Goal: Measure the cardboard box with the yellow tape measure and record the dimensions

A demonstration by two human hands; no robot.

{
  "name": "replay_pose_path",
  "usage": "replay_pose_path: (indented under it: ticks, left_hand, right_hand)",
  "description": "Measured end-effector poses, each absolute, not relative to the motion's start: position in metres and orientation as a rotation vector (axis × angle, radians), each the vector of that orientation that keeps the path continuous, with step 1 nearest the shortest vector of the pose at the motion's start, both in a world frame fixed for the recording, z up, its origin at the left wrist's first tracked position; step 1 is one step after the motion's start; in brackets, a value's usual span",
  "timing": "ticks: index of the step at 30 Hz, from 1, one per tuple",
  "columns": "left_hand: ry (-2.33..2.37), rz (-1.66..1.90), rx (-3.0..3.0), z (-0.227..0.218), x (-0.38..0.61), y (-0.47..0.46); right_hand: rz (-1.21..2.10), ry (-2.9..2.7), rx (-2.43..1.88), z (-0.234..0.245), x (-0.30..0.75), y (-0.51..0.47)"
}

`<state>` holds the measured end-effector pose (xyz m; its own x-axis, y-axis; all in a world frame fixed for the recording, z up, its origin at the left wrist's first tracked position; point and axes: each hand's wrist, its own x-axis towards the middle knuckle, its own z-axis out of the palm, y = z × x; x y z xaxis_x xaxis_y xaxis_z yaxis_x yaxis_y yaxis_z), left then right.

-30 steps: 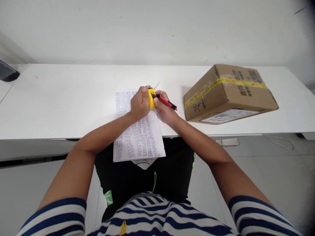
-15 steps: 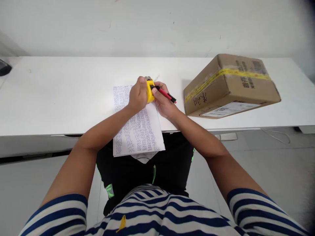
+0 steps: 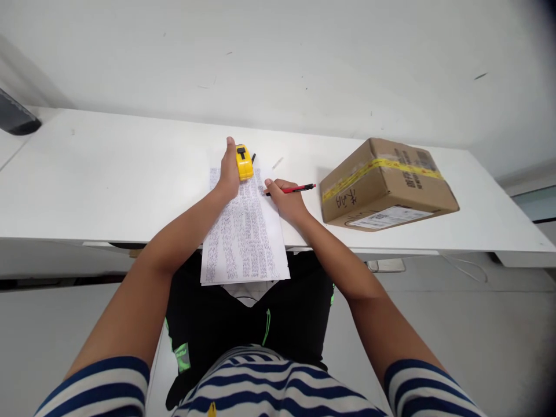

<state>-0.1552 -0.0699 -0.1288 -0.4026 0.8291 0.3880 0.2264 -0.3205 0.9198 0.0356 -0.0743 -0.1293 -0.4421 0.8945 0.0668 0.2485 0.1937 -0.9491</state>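
My left hand (image 3: 229, 171) grips a yellow tape measure (image 3: 245, 164) by its side, with the thumb pointing up, over the top of the paper. In my right hand (image 3: 286, 198) is a red and black pen (image 3: 299, 189), its tip pointing left at the right edge of the writing. Beneath both hands lies a white sheet of paper (image 3: 278, 255) covered with columns of blue handwriting. Its lower part hangs past the desk's front edge, over my lap.
A taped cardboard box (image 3: 369, 188) with a white label stands on the white desk (image 3: 108, 179) to the right. At the far left is a dark object (image 3: 17, 116). A small clear strip (image 3: 278, 163) lies behind my right hand. The wall (image 3: 260, 69) rises behind the desk.
My hands have moved apart. The left one carried the tape measure leftward, while the right one came down to the paper with the pen. The camera view has tilted slightly.
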Motion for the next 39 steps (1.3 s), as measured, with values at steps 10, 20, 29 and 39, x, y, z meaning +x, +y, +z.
replay_pose_path:
  ticks: [10,20,29,39]
  left_hand:
    - [1.311,1.708,1.124,-0.141,-0.147,-0.068]
    - [1.352,1.704,1.161,-0.138,-0.145,-0.073]
    - [1.441,1.692,1.164,-0.138,-0.143,-0.072]
    - [1.33,1.673,1.146,-0.133,-0.141,-0.077]
  right_hand:
    - [1.148,-1.934,-1.078,-0.127,0.034,-0.079]
    - [1.185,-1.922,-1.057,-0.127,0.035,-0.08]
    - [1.219,-1.921,-1.029,-0.125,0.036,-0.08]
    - [1.164,-1.883,-1.075,-0.123,0.036,-0.082]
